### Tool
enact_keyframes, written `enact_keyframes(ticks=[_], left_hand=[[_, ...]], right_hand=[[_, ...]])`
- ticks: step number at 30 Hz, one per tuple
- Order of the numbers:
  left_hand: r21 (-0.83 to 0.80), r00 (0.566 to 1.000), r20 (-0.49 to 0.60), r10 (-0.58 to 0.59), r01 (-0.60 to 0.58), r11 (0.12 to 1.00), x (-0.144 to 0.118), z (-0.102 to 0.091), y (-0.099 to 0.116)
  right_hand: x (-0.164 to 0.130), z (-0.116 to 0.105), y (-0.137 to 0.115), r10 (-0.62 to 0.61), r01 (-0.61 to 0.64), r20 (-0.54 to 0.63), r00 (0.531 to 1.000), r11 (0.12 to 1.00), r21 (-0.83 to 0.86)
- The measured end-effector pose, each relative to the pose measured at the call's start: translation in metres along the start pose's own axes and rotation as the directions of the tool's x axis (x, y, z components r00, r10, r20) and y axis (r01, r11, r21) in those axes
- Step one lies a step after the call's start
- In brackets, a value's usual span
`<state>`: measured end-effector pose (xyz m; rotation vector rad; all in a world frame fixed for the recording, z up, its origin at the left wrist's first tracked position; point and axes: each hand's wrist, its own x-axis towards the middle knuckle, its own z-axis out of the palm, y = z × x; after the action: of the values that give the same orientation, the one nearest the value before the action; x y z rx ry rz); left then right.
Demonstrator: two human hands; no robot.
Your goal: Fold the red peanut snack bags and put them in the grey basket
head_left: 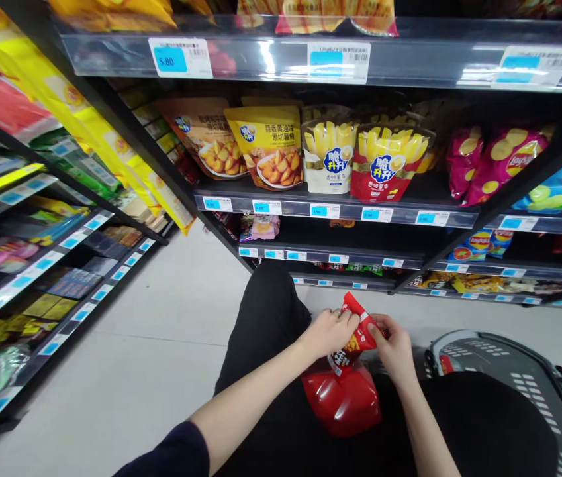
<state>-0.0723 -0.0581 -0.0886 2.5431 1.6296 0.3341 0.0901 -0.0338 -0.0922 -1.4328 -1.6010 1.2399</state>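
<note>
Both hands grip one red snack bag over the lap.

Left hand and right hand pinch the top edge of the red snack bag, fingers closed on it, beside the grey basket. Advisable: keep the grip even and the bag upright. Beyond, the shelf carries fries packs.
</note>
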Motion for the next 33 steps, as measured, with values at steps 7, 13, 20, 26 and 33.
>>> enact_keyframes(ticks=[7,13,20,26,33], left_hand=[[0.054,0.999,-0.024,0.027,-0.026,0.998,0.001,0.003,-0.004],[0.085,0.998,0.015,0.068,-0.069,0.994,0.001,0.001,-0.002],[0.137,0.991,0.016,0.135,-0.136,0.981,0.0,0.0,0.0],[0.104,0.99,-0.109,0.093,-0.081,0.991,0.003,0.005,0.0],[0.142,0.947,-0.302,0.112,-0.072,0.987,0.002,0.005,0.0]], right_hand=[[0.002,0.009,-0.003,-0.044,0.047,0.047,0.998,0.997,-0.056],[0.007,0.007,0.01,0.054,-0.062,0.089,0.995,0.994,0.093],[0.01,0.002,0.007,-0.008,0.0,0.18,0.984,0.999,0.044],[0.003,-0.001,-0.008,-0.104,0.136,0.156,0.982,0.968,-0.212],[-0.012,0.015,-0.024,-0.138,0.072,-0.168,0.976,0.935,-0.346]])
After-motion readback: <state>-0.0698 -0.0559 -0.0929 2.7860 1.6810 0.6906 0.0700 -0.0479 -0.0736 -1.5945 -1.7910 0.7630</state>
